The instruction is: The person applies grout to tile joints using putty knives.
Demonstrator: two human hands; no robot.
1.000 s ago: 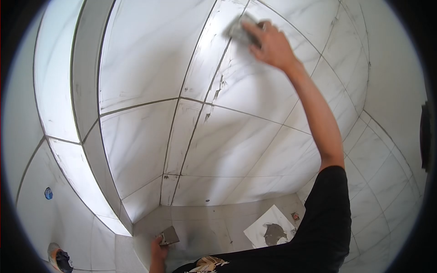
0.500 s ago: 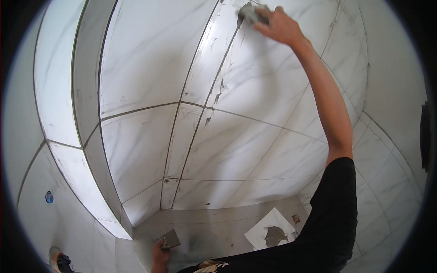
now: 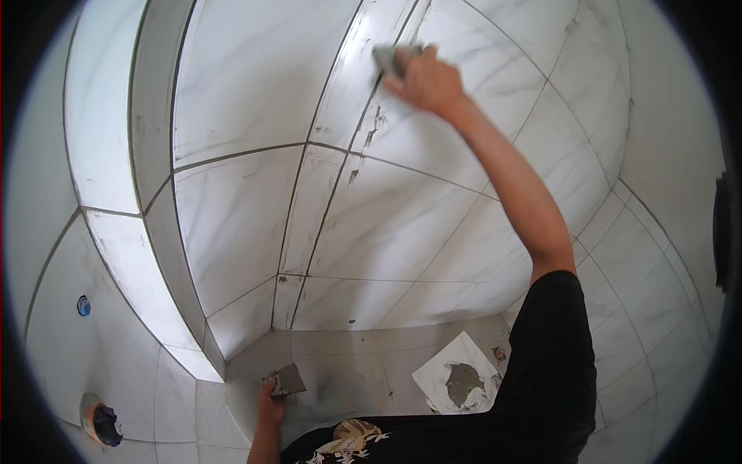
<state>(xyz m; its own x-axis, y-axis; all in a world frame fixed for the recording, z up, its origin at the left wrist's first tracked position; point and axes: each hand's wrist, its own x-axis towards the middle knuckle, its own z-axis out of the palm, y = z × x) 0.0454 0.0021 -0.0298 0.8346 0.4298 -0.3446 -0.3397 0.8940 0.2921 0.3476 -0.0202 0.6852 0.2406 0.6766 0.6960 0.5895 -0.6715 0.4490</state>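
Note:
My right hand (image 3: 431, 81) is raised to the upper wall and closed around a grey putty knife (image 3: 389, 60), slightly blurred. Its blade lies at a dark vertical joint between white marbled tiles (image 3: 417, 220). Smears of grey grout (image 3: 373, 133) mark the tile just below it. Low down, my left hand (image 3: 269, 404) grips a second, square-bladed grey scraper (image 3: 291, 380), held away from the wall. A white square board (image 3: 433, 377) lies on the floor with a patch of grey grout (image 3: 465, 383) on it.
At the left, a lit tiled ledge (image 3: 108, 174) runs up the wall. A blue-capped outlet (image 3: 83, 306) and a round opening with dark stuffing (image 3: 107, 425) are at lower left. A small reddish scrap (image 3: 499, 353) lies beside the board. A dark object (image 3: 722, 232) stands at the right edge.
My right hand has moved down and left along the joint with the putty knife. My left hand still holds its scraper. The view has shifted a little.

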